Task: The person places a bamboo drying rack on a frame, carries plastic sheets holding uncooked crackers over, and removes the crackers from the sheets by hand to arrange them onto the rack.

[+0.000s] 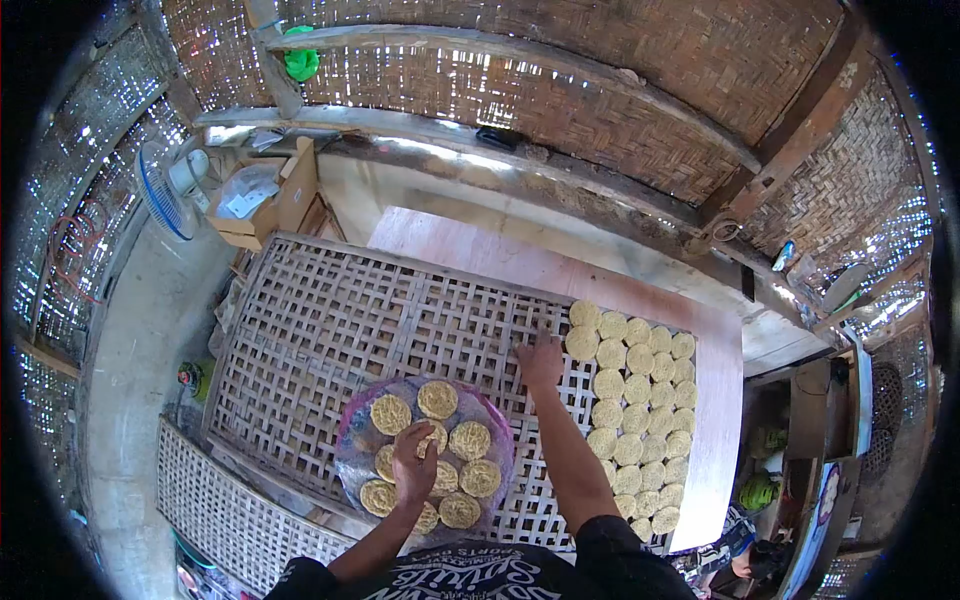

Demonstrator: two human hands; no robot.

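Note:
Several round, flat, yellowish cakes with a coarse surface (469, 440) lie on a round tray (352, 467) covered in clear, pink-edged plastic. Over the middle of this tray is my left hand (411, 470), its fingers closed on one cake (432, 436). My right hand (541, 362) reaches forward over the woven bamboo rack (340, 310), fingers stretched out and nothing visible in them. Just right of it, rows of similar cakes (637, 390) cover the rack's right end. The undersides of both hands are hidden.
Beneath the rack's right side is a pale board (712, 400). A second bamboo rack (230, 500) sits lower left. A cardboard box (285, 200) and a fan (165, 190) stand at the back left. Another person (735, 550) is partly visible at lower right.

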